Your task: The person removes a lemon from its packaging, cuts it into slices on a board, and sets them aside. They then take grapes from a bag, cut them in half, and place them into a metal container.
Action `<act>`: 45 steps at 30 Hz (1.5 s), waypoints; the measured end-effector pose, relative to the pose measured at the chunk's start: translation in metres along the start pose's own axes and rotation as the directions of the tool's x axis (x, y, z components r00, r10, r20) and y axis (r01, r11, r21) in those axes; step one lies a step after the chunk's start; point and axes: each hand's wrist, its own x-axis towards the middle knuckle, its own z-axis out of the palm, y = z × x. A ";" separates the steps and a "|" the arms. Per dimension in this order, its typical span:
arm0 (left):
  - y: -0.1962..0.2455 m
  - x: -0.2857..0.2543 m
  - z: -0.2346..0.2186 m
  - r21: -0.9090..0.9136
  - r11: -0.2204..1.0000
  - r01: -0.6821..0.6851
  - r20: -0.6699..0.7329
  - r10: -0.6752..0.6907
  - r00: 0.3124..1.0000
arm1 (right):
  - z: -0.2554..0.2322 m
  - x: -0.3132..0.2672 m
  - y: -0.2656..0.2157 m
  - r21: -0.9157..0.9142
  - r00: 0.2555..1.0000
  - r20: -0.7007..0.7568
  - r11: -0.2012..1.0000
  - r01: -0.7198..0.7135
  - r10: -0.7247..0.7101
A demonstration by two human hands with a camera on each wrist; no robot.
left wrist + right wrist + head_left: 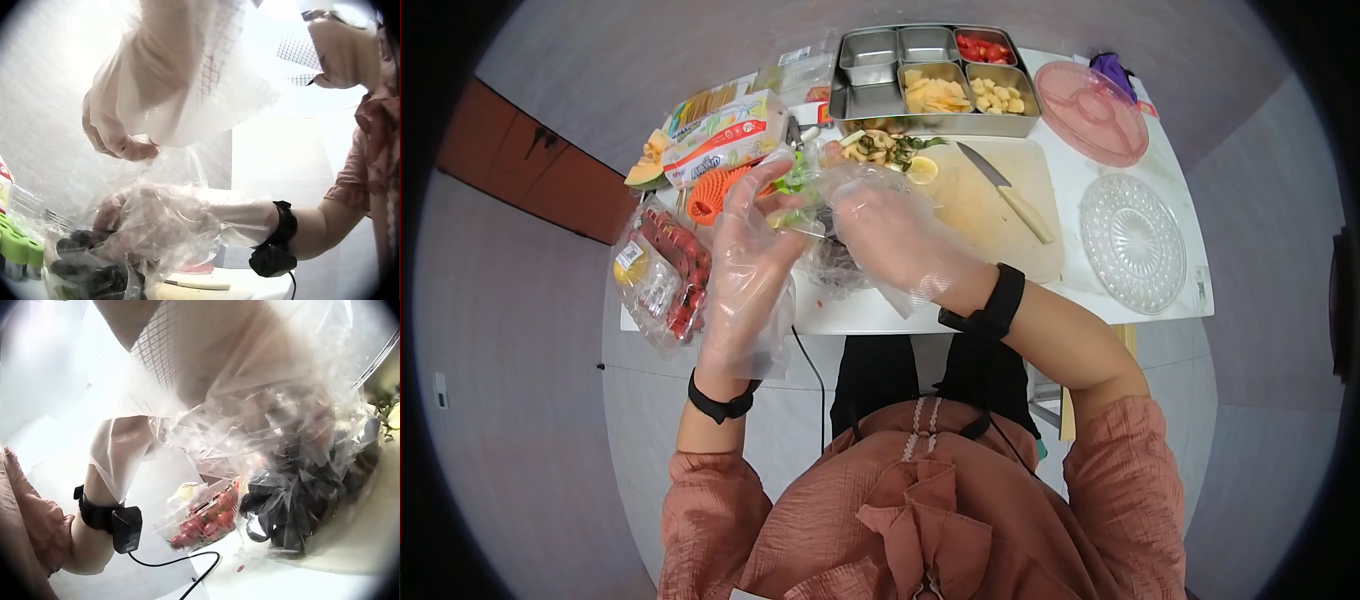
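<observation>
A clear plastic bag [250,444] of dark grapes [294,506] stands at the table's front, in front of me. My right hand [890,230], in a clear disposable glove, is down at the bag's mouth. Crumpled film covers its fingers, which are at the grapes [103,278]; I cannot tell whether they grip any. My left hand [750,240], gloved too, is raised on the bag's left side. Its fingers [134,150] curl down and pinch the film at the bag's upper edge.
A knife [1010,195] lies on the cutting board [1000,240] at right. Behind are a steel tray [865,105] with cut fruit and a tissue pack [725,140]. Packed cherry tomatoes [685,260] lie left; a pink divided plate [1090,110] and glass plate [1135,245] lie right.
</observation>
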 end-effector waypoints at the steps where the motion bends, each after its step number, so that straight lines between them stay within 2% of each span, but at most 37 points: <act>1: -0.001 0.000 -0.001 0.000 1.000 0.000 -0.001 0.000 1.000 | 0.003 0.000 0.001 0.042 0.999 -0.030 0.999 -0.010 0.012; 3: -0.003 0.001 -0.002 0.002 1.000 -0.008 0.004 0.008 1.000 | 0.010 -0.001 0.005 0.085 0.998 -0.060 0.996 -0.019 0.024; 5: -0.005 0.002 -0.003 -0.012 1.000 -0.012 0.003 0.012 1.000 | 0.010 0.000 0.007 0.101 0.974 -0.227 0.994 0.029 -0.005; 6: -0.006 0.003 -0.004 -0.027 1.000 -0.016 0.004 0.016 1.000 | 0.010 0.000 0.009 0.101 0.974 -0.227 0.994 0.029 -0.005; 8: -0.007 0.005 -0.005 -0.018 1.000 -0.015 0.012 0.016 1.000 | -0.001 0.001 0.008 0.159 0.993 -0.106 0.987 -0.028 0.045; 9: -0.007 0.005 -0.006 -0.010 1.000 -0.015 0.019 0.015 1.000 | -0.005 0.002 0.008 0.160 0.993 -0.107 0.987 -0.028 0.045; 11: -0.006 0.005 -0.005 -0.008 1.000 -0.025 0.020 0.025 0.999 | -0.010 0.004 0.008 0.164 0.996 0.045 0.983 -0.084 0.077; 12: -0.005 0.005 -0.005 -0.008 0.999 -0.034 0.020 0.034 0.999 | -0.009 0.003 0.010 0.165 0.996 0.044 0.983 -0.084 0.077; 15: -0.003 0.005 -0.004 0.001 0.999 -0.042 0.017 0.042 0.999 | 0.001 0.002 0.017 0.226 0.998 -0.040 0.974 -0.029 0.039; 17: -0.003 0.007 -0.004 -0.003 0.999 -0.040 0.022 0.040 0.999 | 0.006 0.005 0.019 0.312 0.958 -0.283 0.941 0.132 -0.041; 18: -0.004 0.007 -0.005 -0.007 0.999 -0.038 0.028 0.038 0.999 | 0.007 0.007 0.022 0.312 0.958 -0.283 0.941 0.132 -0.041; 20: -0.006 0.008 -0.006 -0.017 0.999 -0.030 0.033 0.031 0.999 | 0.003 0.009 0.025 0.310 0.994 -0.109 0.949 0.050 -0.016; 23: -0.007 0.009 -0.008 -0.011 1.000 -0.028 0.044 0.029 0.999 | 0.004 0.011 0.027 0.376 0.993 -0.115 0.927 0.023 0.022; 27: -0.004 0.010 -0.005 0.021 0.999 -0.037 0.038 0.037 0.999 | 0.009 0.020 0.034 0.378 0.994 -0.107 0.925 0.046 -0.005; 29: -0.005 0.012 -0.005 0.016 0.999 -0.037 0.053 0.036 0.998 | 0.007 0.022 0.039 0.420 1.000 0.019 0.907 0.007 -0.016; 30: -0.005 0.013 -0.006 0.014 0.999 -0.037 0.066 0.036 0.997 | 0.005 0.020 0.042 0.415 1.000 0.018 0.910 0.003 -0.011; 32: -0.003 0.015 -0.004 0.025 0.999 -0.031 0.070 0.029 0.997 | -0.009 0.019 0.040 0.483 0.992 0.128 0.873 -0.063 0.001; 35: -0.004 0.016 -0.003 0.031 0.999 -0.022 0.069 0.020 0.997 | -0.011 0.019 0.042 0.556 0.995 0.086 0.831 -0.002 -0.056; 39: 0.002 0.015 0.001 0.003 1.000 -0.012 0.070 0.012 0.997 | -0.006 0.018 0.048 0.589 0.996 0.074 0.808 0.003 -0.058; 41: 0.003 0.014 0.002 0.005 1.000 -0.013 0.068 0.013 0.998 | -0.021 0.015 0.040 0.651 0.982 0.190 0.747 -0.136 0.013; 45: 0.002 0.016 0.003 0.022 1.000 -0.003 0.058 0.002 0.998 | -0.016 0.016 0.045 0.714 0.982 0.188 0.685 -0.145 0.012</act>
